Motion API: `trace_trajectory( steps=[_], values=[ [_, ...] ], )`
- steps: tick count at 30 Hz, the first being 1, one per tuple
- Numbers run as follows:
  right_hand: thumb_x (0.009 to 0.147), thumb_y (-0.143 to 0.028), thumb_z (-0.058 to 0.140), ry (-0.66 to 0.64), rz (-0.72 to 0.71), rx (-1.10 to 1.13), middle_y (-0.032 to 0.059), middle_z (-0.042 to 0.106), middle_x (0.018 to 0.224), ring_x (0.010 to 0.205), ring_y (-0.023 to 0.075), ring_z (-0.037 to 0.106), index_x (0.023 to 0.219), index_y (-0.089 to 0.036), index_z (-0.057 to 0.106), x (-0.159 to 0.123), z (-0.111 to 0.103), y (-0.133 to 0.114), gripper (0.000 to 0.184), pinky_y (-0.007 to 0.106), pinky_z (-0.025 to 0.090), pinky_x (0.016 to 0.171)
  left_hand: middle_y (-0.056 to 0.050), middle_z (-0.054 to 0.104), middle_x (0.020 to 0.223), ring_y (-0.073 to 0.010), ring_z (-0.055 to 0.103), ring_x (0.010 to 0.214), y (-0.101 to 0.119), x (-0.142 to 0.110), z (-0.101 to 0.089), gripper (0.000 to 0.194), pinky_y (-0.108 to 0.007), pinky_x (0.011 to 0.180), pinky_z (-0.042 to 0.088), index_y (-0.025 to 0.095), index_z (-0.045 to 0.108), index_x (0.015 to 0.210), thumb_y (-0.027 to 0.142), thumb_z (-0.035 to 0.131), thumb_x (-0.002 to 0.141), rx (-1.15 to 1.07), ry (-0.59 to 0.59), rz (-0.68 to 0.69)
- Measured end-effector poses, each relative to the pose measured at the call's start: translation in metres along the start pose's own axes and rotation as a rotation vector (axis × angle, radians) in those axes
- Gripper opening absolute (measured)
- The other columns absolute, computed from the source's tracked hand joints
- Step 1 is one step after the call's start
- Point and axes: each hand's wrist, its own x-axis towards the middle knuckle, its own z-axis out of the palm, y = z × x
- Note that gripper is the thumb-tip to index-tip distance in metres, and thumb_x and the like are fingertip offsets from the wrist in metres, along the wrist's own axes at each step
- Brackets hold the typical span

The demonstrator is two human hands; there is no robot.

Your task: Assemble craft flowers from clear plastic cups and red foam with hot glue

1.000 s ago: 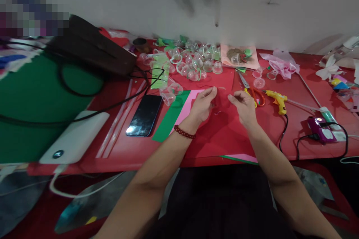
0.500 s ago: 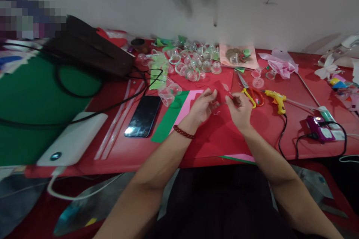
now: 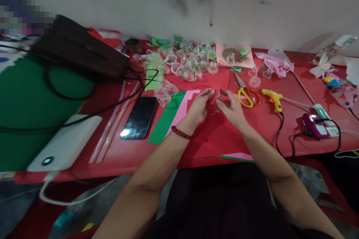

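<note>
My left hand (image 3: pixel 200 105) pinches a small folded piece of red paper (image 3: pixel 213 98) between thumb and fingers. Close beside it, my right hand (image 3: pixel 231 109) curls its thumb and fingers round a small shiny, see-through thing at the paper's edge, too small to make out. Both hands are above a large red paper sheet (image 3: pixel 207 140). Green paper (image 3: pixel 161 127) and pink paper (image 3: pixel 183 110) stick out from under it on the left. Just right of my right hand lie scissors (image 3: pixel 246 98) with yellow and orange handles.
Clear plastic cups (image 3: pixel 190 65) crowd the back of the red table. A yellow glue gun (image 3: pixel 273 99) and a purple power adapter (image 3: pixel 316 126) are on the right. A phone (image 3: pixel 139 117), a white power bank (image 3: pixel 66 143), a black cable and a dark bag (image 3: pixel 84 50) fill the left.
The red paper was stretched between both hands and now appears smaller and folded in my left fingers. My right hand has shifted left and its fingers have spread somewhat. The view has moved slightly.
</note>
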Motion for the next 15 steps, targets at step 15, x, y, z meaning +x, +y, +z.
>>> trace_trajectory(
  steps=[15],
  values=[
    [0.079,-0.062,0.084,0.05,0.102,0.145,0.0083,0.075,0.131,0.109,0.0213,0.074,0.128,-0.028,0.07,0.013,-0.011,0.01,0.061,0.04,0.063,0.099,-0.006,0.066,0.106,-0.02,0.063,0.105,0.005,-0.014,0.008,0.017,-0.033,0.095,0.053,0.023,0.069,0.084,0.034,0.081,0.086,0.431,0.012,0.48]
  ],
)
